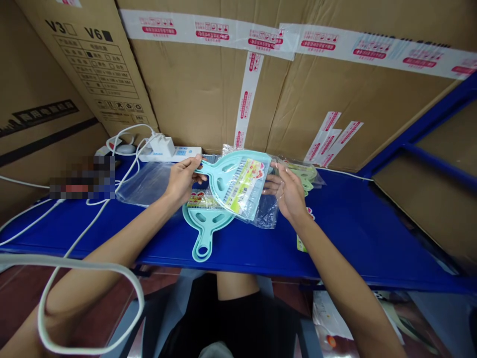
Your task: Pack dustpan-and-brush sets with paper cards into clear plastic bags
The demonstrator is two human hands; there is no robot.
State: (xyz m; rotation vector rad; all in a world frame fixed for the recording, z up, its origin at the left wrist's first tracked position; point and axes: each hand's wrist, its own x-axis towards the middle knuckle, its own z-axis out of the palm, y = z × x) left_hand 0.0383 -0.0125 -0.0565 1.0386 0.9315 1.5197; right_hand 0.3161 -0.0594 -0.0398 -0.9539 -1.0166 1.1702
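Observation:
My left hand (pixel 184 178) is closed round the handle of a mint-green dustpan and brush set (pixel 221 174), held tilted above the table. A green and yellow label card (pixel 246 186) lies over the brush bristles. Clear plastic bag film (pixel 266 211) hangs about the set's wide end, where my right hand (pixel 288 191) pinches its right edge. Below, a second mint-green dustpan set (pixel 203 233) rests on the table with its handle towards me, partly hidden by the held one. Beyond my right hand lies a pale green set (pixel 303 173) in plastic.
On the blue table (pixel 357 219), a clear bag (pixel 145 186) lies left of my left hand. White cables run from a power strip (pixel 186 151) at the back, one looping over my left forearm. Cardboard (pixel 201 89) walls the back. Another label card (pixel 301 243) sits by my right wrist.

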